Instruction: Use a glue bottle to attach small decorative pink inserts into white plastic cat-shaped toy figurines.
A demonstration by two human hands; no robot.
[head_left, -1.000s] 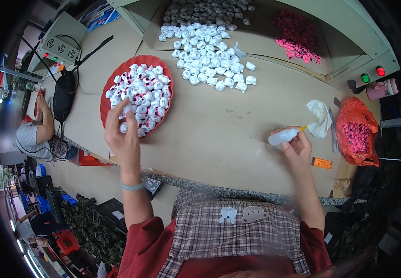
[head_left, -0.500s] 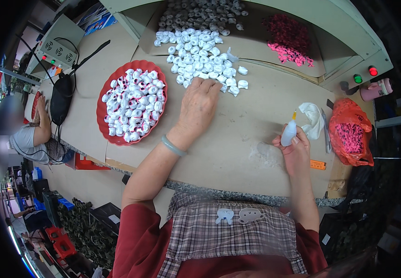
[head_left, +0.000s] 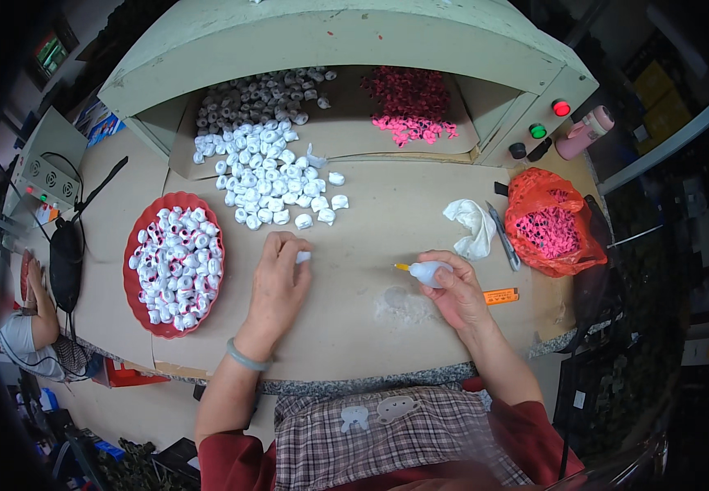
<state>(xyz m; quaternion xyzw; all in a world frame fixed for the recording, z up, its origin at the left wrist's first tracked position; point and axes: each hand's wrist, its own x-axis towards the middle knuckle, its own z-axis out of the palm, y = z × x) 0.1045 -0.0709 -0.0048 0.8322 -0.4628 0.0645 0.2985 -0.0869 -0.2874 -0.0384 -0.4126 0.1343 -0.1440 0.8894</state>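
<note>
Between the fingers of my left hand (head_left: 279, 278) is a small white rounded piece (head_left: 303, 257), partly hidden by them. My right hand (head_left: 459, 296) grips a squeeze bottle (head_left: 431, 272) of whitish, translucent plastic, its thin yellow tip pointing left toward my left hand. Beyond my left hand spreads a heap of similar white pieces (head_left: 268, 176), running back into the shade of the green cabinet. A red scalloped tray (head_left: 132, 288) to the left holds many white pieces with pink-and-dark openings. Under the bottle, the tabletop has a whitish crusty patch (head_left: 399, 307).
Pink-and-dark small pieces (head_left: 412, 129) lie in the green cabinet (head_left: 354, 41). At the right are a crumpled white cloth (head_left: 473, 225), a cutter knife (head_left: 503, 237), an orange box strip (head_left: 500, 296), a red plastic bag (head_left: 535, 192) and a pink bottle (head_left: 585, 132). Another person (head_left: 35, 335) sits far left.
My left hand has drawn back from the heap with a white piece in its fingers. The bottle, upright before, is now tilted to the left. My view has shifted.
</note>
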